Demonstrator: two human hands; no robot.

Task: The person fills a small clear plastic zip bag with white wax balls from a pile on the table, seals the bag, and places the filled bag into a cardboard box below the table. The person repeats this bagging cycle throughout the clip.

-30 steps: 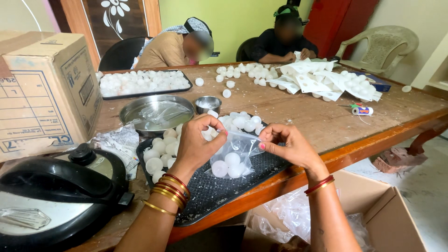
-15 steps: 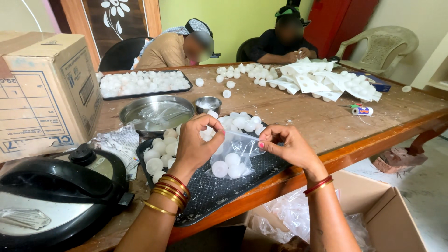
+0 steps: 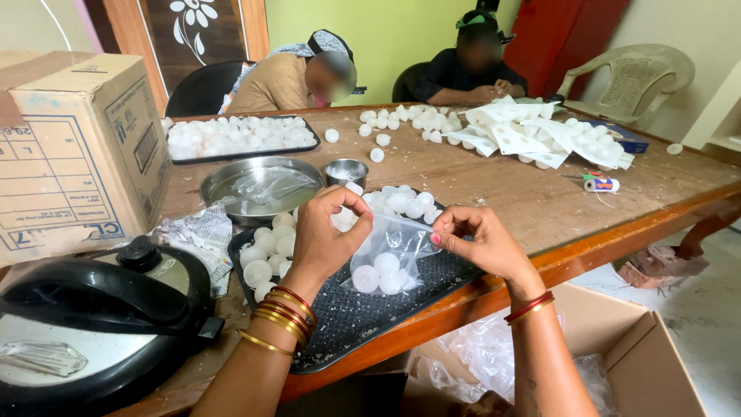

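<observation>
Pinching a clear bag (image 3: 388, 255) of balls, seemingly, both hands: left hand (image 3: 328, 235), right hand (image 3: 478, 243).

Wood table (image 3: 532, 202) w/ 2 trays (image 3: 363, 309), bowl (image 3: 258, 189)

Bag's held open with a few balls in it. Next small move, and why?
Probably drop in the white ball pinched in the left hand. The clear bag holds about three balls, the right hand holds its mouth open, and the ball sits right at that opening, above the black tray.
</observation>
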